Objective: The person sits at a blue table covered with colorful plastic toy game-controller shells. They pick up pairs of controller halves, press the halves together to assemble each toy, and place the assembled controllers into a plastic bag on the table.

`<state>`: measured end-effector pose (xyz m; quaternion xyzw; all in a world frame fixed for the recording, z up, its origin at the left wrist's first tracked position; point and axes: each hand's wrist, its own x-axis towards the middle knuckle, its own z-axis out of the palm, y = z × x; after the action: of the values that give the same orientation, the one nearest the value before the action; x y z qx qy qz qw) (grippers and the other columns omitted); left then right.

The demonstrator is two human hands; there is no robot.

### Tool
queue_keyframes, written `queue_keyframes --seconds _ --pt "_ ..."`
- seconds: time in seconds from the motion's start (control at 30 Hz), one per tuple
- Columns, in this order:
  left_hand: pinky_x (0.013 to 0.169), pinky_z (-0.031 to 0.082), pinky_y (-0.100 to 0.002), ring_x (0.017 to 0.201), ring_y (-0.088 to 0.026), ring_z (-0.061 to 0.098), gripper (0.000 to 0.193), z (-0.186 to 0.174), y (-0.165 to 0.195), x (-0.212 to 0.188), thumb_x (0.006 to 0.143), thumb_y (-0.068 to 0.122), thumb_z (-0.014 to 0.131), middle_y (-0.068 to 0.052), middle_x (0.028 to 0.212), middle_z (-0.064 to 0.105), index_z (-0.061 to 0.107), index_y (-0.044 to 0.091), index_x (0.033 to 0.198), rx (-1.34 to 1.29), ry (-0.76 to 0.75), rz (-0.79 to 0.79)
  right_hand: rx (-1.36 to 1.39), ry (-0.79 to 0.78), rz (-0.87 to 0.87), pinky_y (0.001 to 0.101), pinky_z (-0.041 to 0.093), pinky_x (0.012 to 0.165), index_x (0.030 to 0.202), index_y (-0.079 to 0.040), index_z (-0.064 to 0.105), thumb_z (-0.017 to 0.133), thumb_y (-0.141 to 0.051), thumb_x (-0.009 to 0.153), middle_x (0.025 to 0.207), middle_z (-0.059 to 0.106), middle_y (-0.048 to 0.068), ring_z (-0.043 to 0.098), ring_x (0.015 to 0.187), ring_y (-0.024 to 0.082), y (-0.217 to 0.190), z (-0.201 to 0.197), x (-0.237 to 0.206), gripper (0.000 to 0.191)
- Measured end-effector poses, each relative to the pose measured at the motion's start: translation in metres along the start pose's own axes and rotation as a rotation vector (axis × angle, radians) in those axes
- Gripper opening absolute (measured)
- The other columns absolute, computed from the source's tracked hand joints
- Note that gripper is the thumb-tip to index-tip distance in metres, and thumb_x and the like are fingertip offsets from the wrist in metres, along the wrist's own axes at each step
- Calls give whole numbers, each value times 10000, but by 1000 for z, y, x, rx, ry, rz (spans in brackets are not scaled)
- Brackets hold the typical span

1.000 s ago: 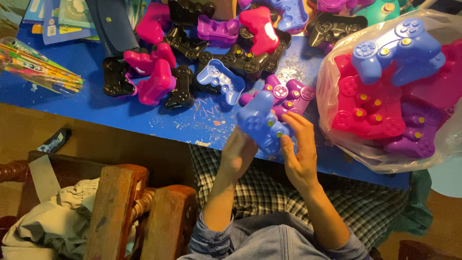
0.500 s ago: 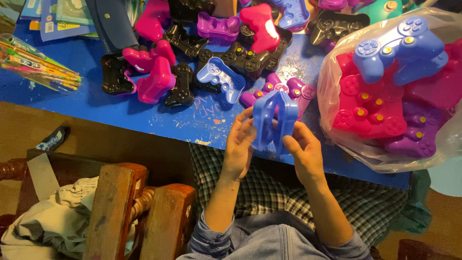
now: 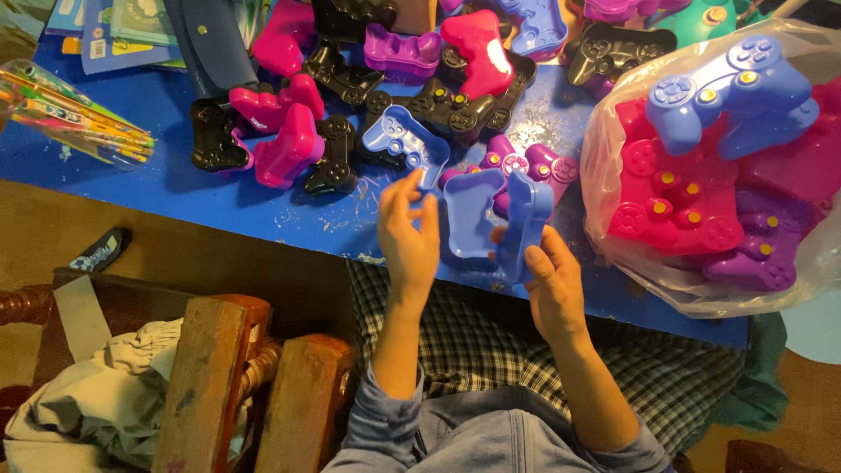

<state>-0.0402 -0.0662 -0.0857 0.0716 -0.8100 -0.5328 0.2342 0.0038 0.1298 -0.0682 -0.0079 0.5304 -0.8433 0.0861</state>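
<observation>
My right hand (image 3: 554, 282) grips a light blue plastic box shaped like a game controller (image 3: 526, 223), turned on its edge so its hollow side faces left. A second light blue half (image 3: 471, 215) stands beside it, next to my left hand (image 3: 408, 235). The left hand's fingers are apart and raised above the blue table (image 3: 219, 197); whether they touch that half I cannot tell. Another open blue half (image 3: 405, 140) lies just beyond the left hand.
Black, pink and purple controller-shaped boxes (image 3: 298, 144) are scattered over the table. A clear plastic bag (image 3: 727, 184) at right holds several more of them. A bundle of coloured sticks (image 3: 74, 109) lies at left. A wooden chair (image 3: 228, 385) with cloth stands at lower left.
The blue controller box, held closed in both hands a second ago, has come apart into two halves. My left hand has opened and moved left.
</observation>
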Motion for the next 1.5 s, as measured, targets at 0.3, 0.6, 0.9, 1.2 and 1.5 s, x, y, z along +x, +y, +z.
queue_keyframes --seconds 0.3,0.6,0.9,1.2,1.5 --pt "990 428 -479 1104 -373 546 671 -8 -27 99 811 160 828 -169 1192 624 524 13 1390 547 209 293 352 -87 271 548 531 1035 1350 3 548 594 -428 961 1248 673 182 652 1207 304 7 14 3 583" --pt "860 509 -400 937 -256 603 523 -10 -39 83 889 4 715 -94 987 575 640 121 1394 300 74 132 164 -63 208 476 498 1055 1396 -24 551 597 -422 981 1263 662 145 641 1176 239 17 6 15 577" --pt "731 529 -317 885 -197 612 533 -35 -25 28 877 -48 607 -116 1121 620 605 83 1393 43 -17 -70 -120 -17 89 421 591 871 1382 35 594 656 -334 999 1221 700 183 658 969 242 4 -23 31 535" --pt "696 504 -279 857 -156 580 482 -24 -20 -10 920 8 633 -83 1085 611 573 75 1393 -20 26 -85 -1153 171 -557 428 495 1003 1565 60 349 764 -229 967 1523 406 271 479 1333 361 -21 10 69 783" --pt "791 464 -309 941 -196 546 418 -9 13 -40 991 46 625 -86 1139 553 579 30 1407 -21 192 51 -764 4 -337 369 521 1067 1523 -119 442 721 -174 964 1476 537 150 579 1321 265 0 24 26 626"
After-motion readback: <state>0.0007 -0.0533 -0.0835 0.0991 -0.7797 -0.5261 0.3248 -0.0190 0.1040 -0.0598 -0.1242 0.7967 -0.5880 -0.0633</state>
